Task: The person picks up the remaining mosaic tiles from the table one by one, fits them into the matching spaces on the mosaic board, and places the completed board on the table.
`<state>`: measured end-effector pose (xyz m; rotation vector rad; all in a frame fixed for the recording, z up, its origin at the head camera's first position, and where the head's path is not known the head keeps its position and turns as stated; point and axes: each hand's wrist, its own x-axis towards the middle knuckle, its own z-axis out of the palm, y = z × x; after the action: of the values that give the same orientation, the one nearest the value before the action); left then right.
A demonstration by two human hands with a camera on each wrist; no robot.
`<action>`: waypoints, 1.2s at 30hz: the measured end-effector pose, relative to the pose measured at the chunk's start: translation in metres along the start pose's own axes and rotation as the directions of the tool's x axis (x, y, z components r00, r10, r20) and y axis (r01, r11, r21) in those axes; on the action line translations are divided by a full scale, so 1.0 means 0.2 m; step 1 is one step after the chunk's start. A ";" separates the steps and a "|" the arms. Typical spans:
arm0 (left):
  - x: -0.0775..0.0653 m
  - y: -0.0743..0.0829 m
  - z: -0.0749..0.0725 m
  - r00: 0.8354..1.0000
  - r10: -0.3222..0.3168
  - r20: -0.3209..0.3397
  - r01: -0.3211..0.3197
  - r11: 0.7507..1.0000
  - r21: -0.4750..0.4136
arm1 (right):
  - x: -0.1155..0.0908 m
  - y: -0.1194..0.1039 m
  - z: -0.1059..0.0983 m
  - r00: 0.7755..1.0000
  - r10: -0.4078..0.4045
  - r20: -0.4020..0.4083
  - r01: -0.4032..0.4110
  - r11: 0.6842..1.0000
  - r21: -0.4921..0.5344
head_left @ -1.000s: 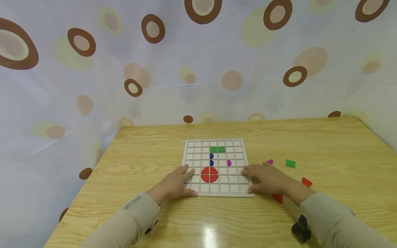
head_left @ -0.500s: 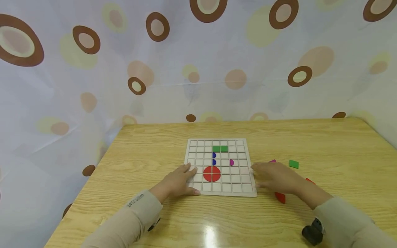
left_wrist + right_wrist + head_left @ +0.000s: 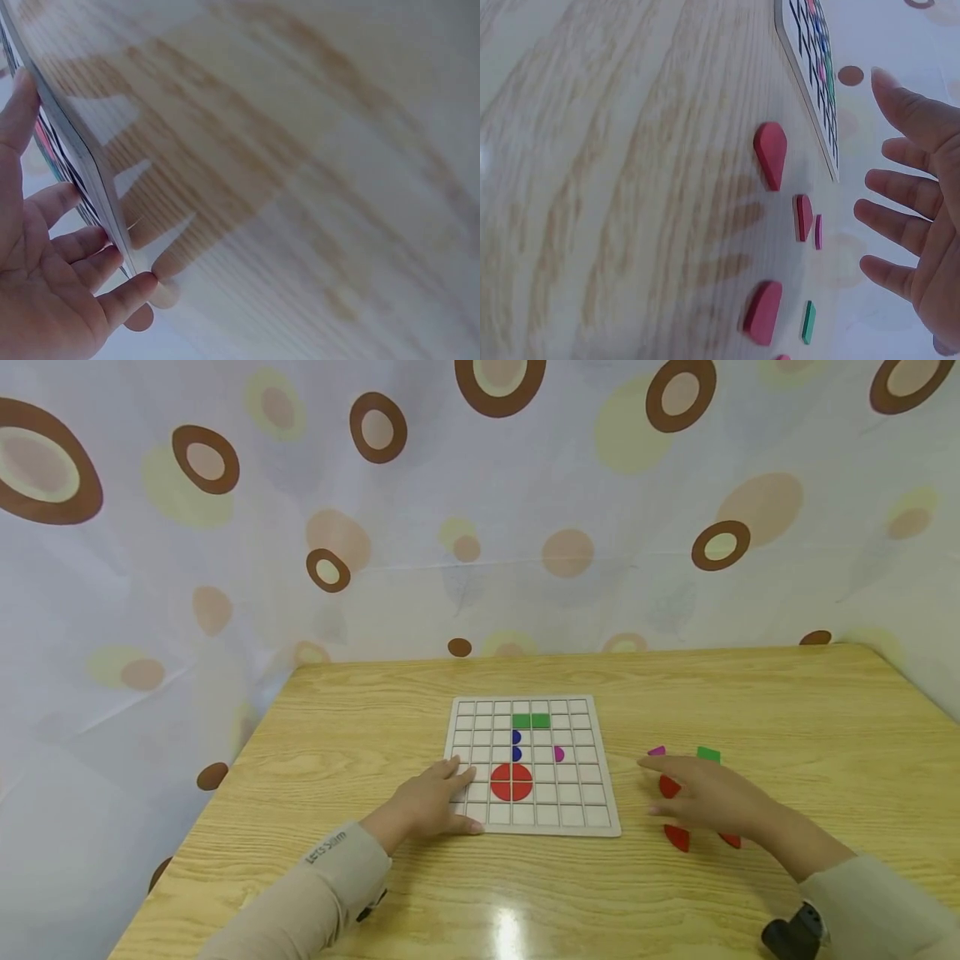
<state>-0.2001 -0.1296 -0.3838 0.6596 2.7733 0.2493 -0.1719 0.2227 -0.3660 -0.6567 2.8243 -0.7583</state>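
Note:
A white grid board (image 3: 573, 816) lies flat on the table. On it are two green tiles (image 3: 521, 721), two blue half-circles (image 3: 516, 737), a magenta half-circle (image 3: 558, 754) and red quarter-circles (image 3: 501, 772) forming a disc. My left hand (image 3: 422, 802) rests at the board's near left corner with fingers spread. Right of the board, my right hand (image 3: 716, 793) hovers palm down over loose pieces, fingers extended and holding nothing. Around it lie red quarter-circles (image 3: 677, 837), a magenta piece (image 3: 656, 751) and a green tile (image 3: 708, 754). In the right wrist view, a red quarter-circle (image 3: 771, 154) lies apart from the fingers.
The wooden table (image 3: 360, 710) extends behind and to both sides of the board. A patterned cloth (image 3: 480, 602) hangs behind it and along the left. A black device (image 3: 793, 933) sits at the right cuff.
My right hand has come off the board's right edge and moved right, above the loose pieces. Red pieces beneath it now show. My left hand stays at the board.

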 end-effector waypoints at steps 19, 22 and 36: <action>-0.01 0.02 -0.01 1.000 -0.014 0.022 0.014 1.000 0.013 | -0.15 0.12 -0.08 0.996 0.065 -0.063 -0.061 0.996 0.067; -0.01 0.02 -0.01 1.000 -0.014 0.022 0.014 1.000 0.014 | -0.17 0.14 -0.09 0.996 0.065 -0.068 -0.060 0.996 0.072; -0.01 0.01 -0.02 1.000 -0.012 0.018 0.011 1.000 0.011 | -0.23 0.25 -0.13 0.988 0.145 -0.057 -0.137 0.983 0.126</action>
<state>-0.1973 -0.1287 -0.3796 0.6452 2.7623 0.2253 -0.1568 0.2941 -0.3674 -0.4158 2.8183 -0.9324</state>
